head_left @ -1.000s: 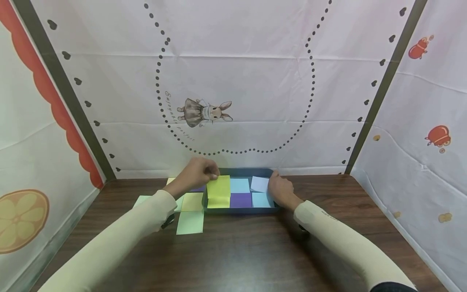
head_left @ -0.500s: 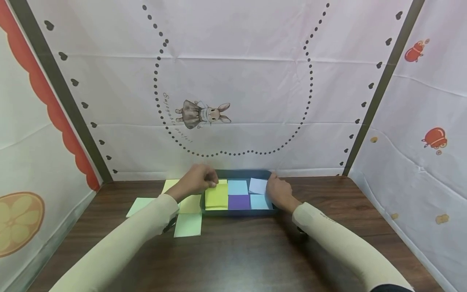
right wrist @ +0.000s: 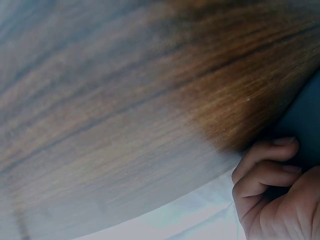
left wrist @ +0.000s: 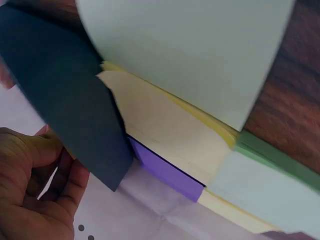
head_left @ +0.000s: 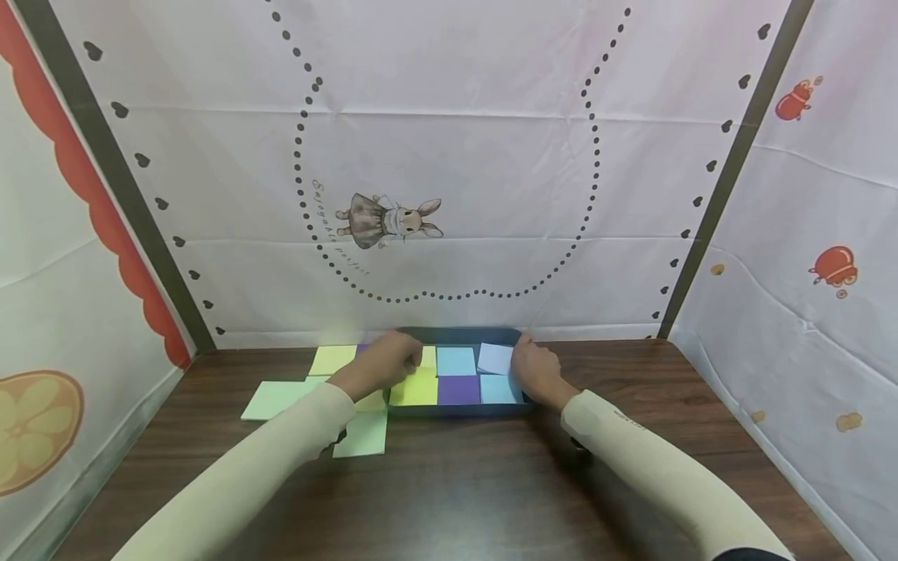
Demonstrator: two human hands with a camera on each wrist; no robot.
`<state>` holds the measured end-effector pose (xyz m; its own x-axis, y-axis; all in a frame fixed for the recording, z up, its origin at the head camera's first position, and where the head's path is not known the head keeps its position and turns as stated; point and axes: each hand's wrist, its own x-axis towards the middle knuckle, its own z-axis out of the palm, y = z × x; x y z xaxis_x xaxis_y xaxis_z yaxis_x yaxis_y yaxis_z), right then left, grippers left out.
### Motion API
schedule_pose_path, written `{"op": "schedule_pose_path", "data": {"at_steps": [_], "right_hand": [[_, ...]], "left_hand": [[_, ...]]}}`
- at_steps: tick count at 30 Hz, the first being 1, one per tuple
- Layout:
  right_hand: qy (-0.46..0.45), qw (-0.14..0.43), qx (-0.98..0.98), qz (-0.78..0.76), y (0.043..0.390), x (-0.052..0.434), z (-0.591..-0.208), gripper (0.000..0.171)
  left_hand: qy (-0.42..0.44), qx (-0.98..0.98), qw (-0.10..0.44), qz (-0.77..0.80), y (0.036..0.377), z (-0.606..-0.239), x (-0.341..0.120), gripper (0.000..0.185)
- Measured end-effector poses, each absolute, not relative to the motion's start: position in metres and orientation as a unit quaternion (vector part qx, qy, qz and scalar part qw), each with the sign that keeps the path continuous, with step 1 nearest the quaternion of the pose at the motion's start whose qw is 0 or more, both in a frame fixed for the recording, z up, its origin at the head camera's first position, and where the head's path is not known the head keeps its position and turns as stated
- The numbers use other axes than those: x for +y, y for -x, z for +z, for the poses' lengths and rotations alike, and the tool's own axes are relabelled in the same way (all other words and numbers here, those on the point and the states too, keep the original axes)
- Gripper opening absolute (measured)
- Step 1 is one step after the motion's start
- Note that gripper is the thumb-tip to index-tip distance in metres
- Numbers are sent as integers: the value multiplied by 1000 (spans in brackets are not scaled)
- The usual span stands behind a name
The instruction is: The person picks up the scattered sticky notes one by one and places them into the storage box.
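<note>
A dark blue tray point(head_left: 463, 335) holds several stacks of square sticky notes in two rows. My left hand point(head_left: 387, 363) reaches over its left wall, fingertips at the far edge of the bright yellow sticky notes point(head_left: 417, 389) in the front-left spot. In the left wrist view, that hand point(left wrist: 42, 185) curls finger and thumb together behind the tray wall point(left wrist: 65, 105), with a sliver of yellow between them. My right hand point(head_left: 539, 369) grips the tray's right wall; the right wrist view shows its curled fingers point(right wrist: 265, 175) against the dark side.
Inside the tray lie light blue point(head_left: 456, 361), purple point(head_left: 459, 389) and pale lavender notes point(head_left: 495, 358). Left of it, on the wooden table point(head_left: 449, 483), sit pale green pads point(head_left: 270, 399) and a pale yellow pad point(head_left: 333, 360). A white printed cloth point(head_left: 491, 171) rises behind.
My left hand has brought the yellow sticky notes down from a raised position to the tray's front-left spot. The right hand stays on the tray's right wall.
</note>
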<state>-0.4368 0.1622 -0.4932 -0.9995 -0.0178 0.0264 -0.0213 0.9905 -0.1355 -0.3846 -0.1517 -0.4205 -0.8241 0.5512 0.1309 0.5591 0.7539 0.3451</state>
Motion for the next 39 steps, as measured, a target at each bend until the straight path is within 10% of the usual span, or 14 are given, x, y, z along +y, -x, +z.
{"op": "schedule_pose_path", "data": {"at_steps": [39], "right_hand": [[14, -13, -990, 140, 400, 147, -462, 38]], "left_hand": [[339, -935, 15, -100, 389, -449, -143, 36]]}}
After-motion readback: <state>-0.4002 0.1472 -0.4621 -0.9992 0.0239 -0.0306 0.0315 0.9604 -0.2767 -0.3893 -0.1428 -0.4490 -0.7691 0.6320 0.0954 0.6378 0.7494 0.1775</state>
